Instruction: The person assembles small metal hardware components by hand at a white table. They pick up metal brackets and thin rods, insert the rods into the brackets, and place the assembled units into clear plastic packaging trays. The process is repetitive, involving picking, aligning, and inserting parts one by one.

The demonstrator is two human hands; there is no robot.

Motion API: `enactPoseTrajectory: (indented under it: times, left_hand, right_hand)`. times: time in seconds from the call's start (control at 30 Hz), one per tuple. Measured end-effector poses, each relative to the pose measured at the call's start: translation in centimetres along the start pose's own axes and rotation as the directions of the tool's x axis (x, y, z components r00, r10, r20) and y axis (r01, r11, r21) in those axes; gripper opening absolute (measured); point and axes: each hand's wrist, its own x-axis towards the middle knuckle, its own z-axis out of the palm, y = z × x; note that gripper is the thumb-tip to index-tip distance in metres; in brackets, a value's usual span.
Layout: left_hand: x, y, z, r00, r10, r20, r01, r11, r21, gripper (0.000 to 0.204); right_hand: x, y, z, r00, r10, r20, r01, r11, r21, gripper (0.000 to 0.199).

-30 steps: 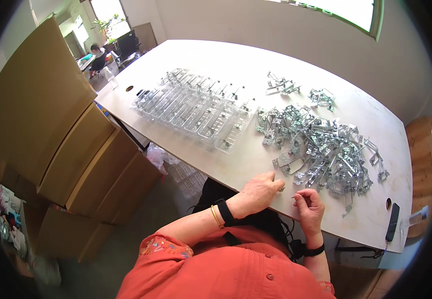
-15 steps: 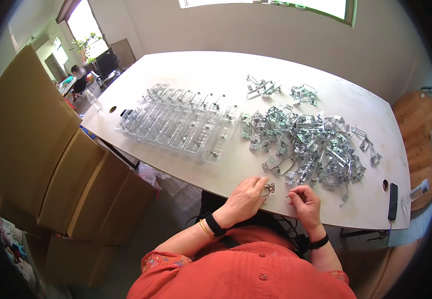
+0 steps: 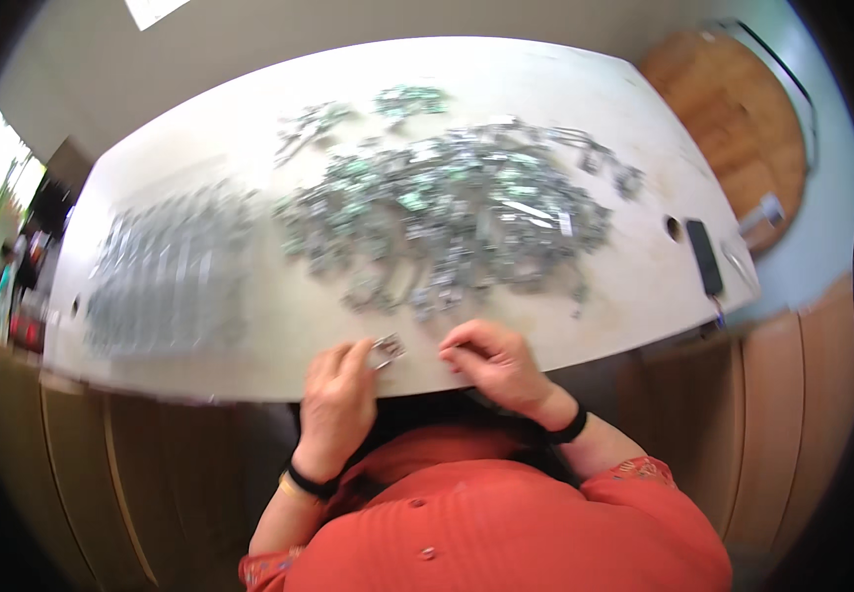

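Observation:
My left hand [image 3: 340, 397] is at the table's front edge, its thumb and fingers closed on a small silver metal bracket [image 3: 388, 349] that sticks out to the right of the fingertips. A short gap to the right, my right hand [image 3: 502, 367] has thumb and forefinger pinched together; whatever they hold is too small and blurred to name. Beyond both hands spreads a heap of similar metal brackets [image 3: 466, 212], smeared by motion. To the left lies a clear plastic tray [image 3: 166, 281] with long compartments, whose contents are blurred.
Two small bracket clusters, one left [image 3: 314, 126] and one right [image 3: 409, 101], lie behind the heap on the white table [image 3: 240, 118]. A black phone-like object [image 3: 703, 259] rests near the right edge beside a round hole [image 3: 674, 229]. A round wooden board [image 3: 733, 128] stands beyond.
The view has swung to the right and blurred, so table and heap appear farther left. My left hand still holds the bracket, and my right hand stays pinched close to it.

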Motion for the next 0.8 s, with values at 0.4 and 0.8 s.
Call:
enactPoseTrajectory:
  times: [0.4,0.8]
  left_hand:
    - [2.7,1.1,-0.3,0.985,-0.027,0.172,0.026,1.000,0.005,0.026]
    - [3.7,0.3,0.2,0.984,-0.022,0.176,0.038,0.996,-0.086,0.019]
  right_hand:
    - [-0.7,0.1,-2.3,0.986,-0.160,-0.041,0.162,0.986,0.048,0.010]
    - [-0.7,0.7,-2.3,0.997,0.066,-0.033,-0.061,0.989,0.136,0.009]
